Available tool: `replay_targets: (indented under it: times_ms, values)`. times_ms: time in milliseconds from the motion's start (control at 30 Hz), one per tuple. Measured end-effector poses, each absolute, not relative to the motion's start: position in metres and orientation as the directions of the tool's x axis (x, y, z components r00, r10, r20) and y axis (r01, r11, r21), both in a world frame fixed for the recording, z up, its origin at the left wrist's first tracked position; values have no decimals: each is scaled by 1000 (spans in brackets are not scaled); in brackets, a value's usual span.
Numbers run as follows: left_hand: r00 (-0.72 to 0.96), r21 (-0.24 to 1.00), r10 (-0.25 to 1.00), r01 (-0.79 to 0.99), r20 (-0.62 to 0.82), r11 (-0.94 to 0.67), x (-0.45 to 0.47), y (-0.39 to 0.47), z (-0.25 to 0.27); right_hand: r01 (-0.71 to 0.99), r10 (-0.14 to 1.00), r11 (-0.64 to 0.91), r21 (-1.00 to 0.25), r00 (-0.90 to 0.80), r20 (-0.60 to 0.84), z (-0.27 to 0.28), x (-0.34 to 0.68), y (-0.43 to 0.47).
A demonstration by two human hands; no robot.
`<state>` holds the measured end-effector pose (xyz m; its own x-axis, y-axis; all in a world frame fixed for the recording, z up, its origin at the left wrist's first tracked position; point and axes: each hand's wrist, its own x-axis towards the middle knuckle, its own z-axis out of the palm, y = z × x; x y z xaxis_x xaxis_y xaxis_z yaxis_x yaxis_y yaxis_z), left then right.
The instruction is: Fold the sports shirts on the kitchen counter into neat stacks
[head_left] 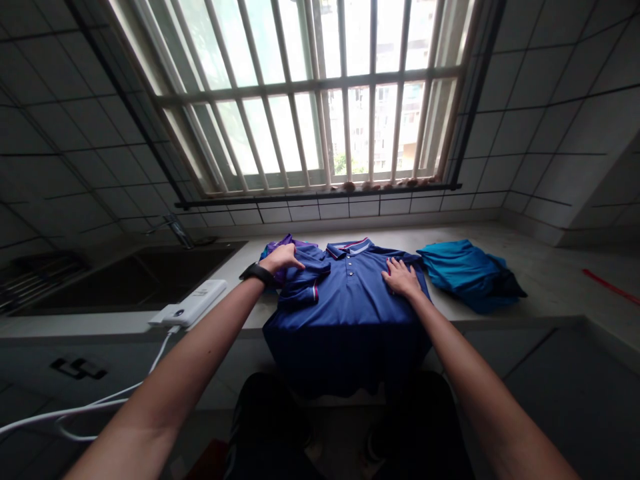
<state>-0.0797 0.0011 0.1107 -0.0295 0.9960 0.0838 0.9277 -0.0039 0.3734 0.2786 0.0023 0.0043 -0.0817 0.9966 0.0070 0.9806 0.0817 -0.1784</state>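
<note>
Forearms bare; right hand, fingers spread over smooth polo; left hand at bunched sleeve, grip unclear.

Open room lies between the left hand and right hand, across the flat front of a navy polo shirt. Beyond both hands, bare counter runs to the tiled wall. A purple garment crowds the left hand's far side. Left of that hand and nearer, a white device with its cable stands in the way; just right of the right hand, a teal clothing pile blocks passage.
</note>
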Motion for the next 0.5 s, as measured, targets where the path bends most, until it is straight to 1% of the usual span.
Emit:
replay_targets:
  times_ms: [67, 133, 200, 267, 367, 467, 500]
  values:
    - [-12, 269, 995, 963, 103, -16, -80, -1, 105, 981, 997, 79, -179, -79, 8, 5, 278, 2]
    - [-2, 233, 992, 972, 124, -27, -81, -2, 102, 980, 997, 81, -181, -81, 8, 5, 278, 2]
    - [-7, 242, 990, 970, 142, -28, -83, -3, 101, 979, 997, 81, -185, -81, 8, 6, 278, 2]
    - [-19, 283, 985, 958, 172, -31, -86, -2, 102, 979, 997, 80, -189, -80, 7, 6, 278, 2]
    - [-91, 318, 954, 948, 286, -5, -89, -2, 105, 978, 997, 73, -193, -74, 3, 6, 278, 2]
    - [-176, 244, 891, 967, 419, 77, -92, -3, 103, 978, 997, 75, -197, -75, 5, 5, 279, 2]
    - [-181, 208, 884, 973, 431, 98, -92, -4, 102, 977, 997, 77, -197, -77, 8, 4, 279, 3]
